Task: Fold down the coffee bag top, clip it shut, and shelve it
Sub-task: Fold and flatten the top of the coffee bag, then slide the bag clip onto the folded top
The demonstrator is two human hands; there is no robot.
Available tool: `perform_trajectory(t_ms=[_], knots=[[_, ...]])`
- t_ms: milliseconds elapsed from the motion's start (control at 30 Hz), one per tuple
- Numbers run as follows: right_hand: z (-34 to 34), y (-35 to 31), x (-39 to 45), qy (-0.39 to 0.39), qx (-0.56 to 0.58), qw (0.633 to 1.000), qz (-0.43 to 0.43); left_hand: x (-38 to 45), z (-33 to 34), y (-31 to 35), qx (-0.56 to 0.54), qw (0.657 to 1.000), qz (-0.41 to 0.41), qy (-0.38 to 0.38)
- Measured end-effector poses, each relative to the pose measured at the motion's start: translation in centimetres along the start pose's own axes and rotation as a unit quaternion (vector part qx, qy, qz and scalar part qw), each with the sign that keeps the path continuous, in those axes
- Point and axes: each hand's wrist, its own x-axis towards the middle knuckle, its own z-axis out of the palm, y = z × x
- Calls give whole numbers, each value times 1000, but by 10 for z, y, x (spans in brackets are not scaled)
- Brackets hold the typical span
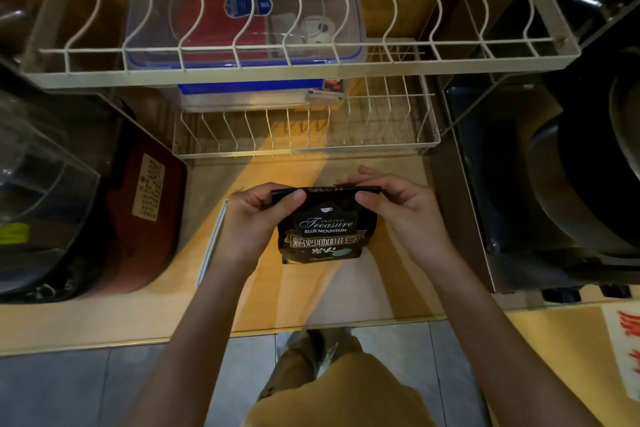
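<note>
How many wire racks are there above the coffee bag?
2. The big upper wire rack spans the top of the view; the smaller lower wire rack sits on the counter just beyond the coffee bag. More may be hidden above.

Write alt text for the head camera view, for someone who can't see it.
Seen from above, a left hand and right hand pinch the top corners of a black coffee bag over a wooden counter. Behind it stand empty wire racks, with a clear plastic box beneath the upper one.
</note>
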Motion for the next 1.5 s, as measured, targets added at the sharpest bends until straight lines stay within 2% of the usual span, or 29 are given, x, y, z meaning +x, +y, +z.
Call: perform_trajectory(t_ms=[233, 433, 500, 567, 633, 700, 800, 900, 1033, 1100, 1167, 1233, 1333, 1400, 1500], knots=[[5, 2, 2, 27, 12, 1000, -3, -2, 6, -1, -30, 999, 7, 30], [8, 2, 1, 38, 15, 999, 3, -2, -9, 0, 25, 999, 16, -14], [9, 3, 2, 42, 11, 999, 1, -6, -26, -4, 21, 999, 20, 20], [10, 4, 4, 44, 5, 999, 1, -15, -47, -12, 68, 994, 6, 89], [10, 4, 5, 44, 3, 999, 4, -25, -66, -26, 196, 968, -16, 157], [11, 4, 6, 47, 1, 999, 2, -37, -79, -44, 323, 926, -19, 195], [11, 4, 8, 51, -3, 999, 1, -53, -89, -72, 445, 878, -7, 176], [11, 4, 9, 52, -2, 999, 7, -61, -91, -90, 484, 861, -26, 156], [10, 5, 10, 55, -2, 998, 12, -66, -84, -102, 486, 861, 9, 150], [10, 5, 10, 55, -3, 998, 13, -67, -85, -104, 455, 875, 25, 164], [8, 5, 10, 52, 0, 999, 13, -65, -85, -96, 362, 913, 3, 190], [8, 5, 9, 47, -4, 999, 14, -64, -84, -81, 216, 957, -39, 189], [8, 5, 9, 46, -9, 999, 16, -64, -82, -48, 58, 983, -44, 166], [8, 5, 9, 47, -5, 999, 20, -62, -79, -26, 35, 989, -21, 140], [8, 5, 8, 48, -7, 999, 18, -49, -71, 4, 67, 994, 22, 90]])
